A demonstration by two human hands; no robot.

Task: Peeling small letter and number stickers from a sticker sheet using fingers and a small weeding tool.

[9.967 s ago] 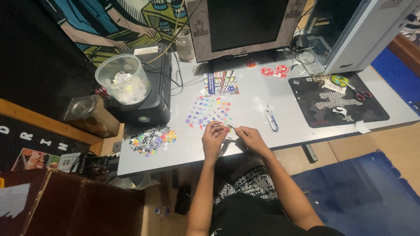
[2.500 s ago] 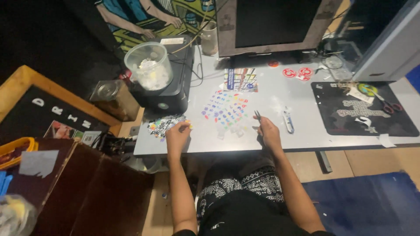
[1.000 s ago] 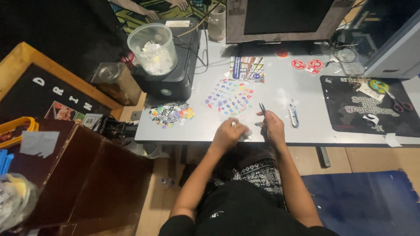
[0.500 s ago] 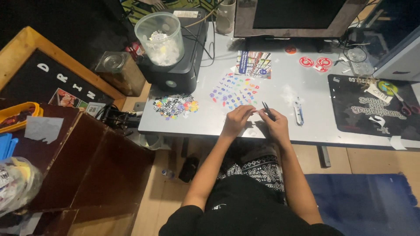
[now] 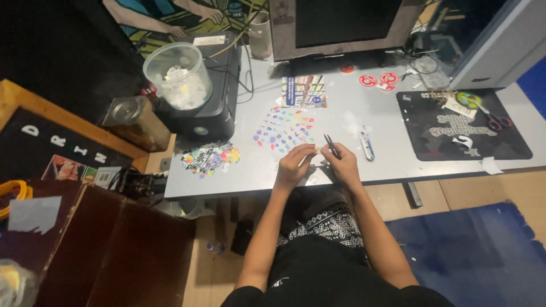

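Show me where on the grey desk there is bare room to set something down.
Bare desk lies between the blue-handled cutter and the black mat, and along the front edge between the sticker pile and the left hand. It is crowded around both hands, where loose stickers spread; the right hand holds tweezers.

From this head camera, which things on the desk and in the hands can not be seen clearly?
- Small piece between the left hand and right hand: hidden by the fingers.
- Tips of the dark tweezers: too small to tell whether shut.
- Coloured stickers on the white desk: too small to tell their shapes.
- Monitor: cut by the top edge.
- Clear tub: contents blurred.
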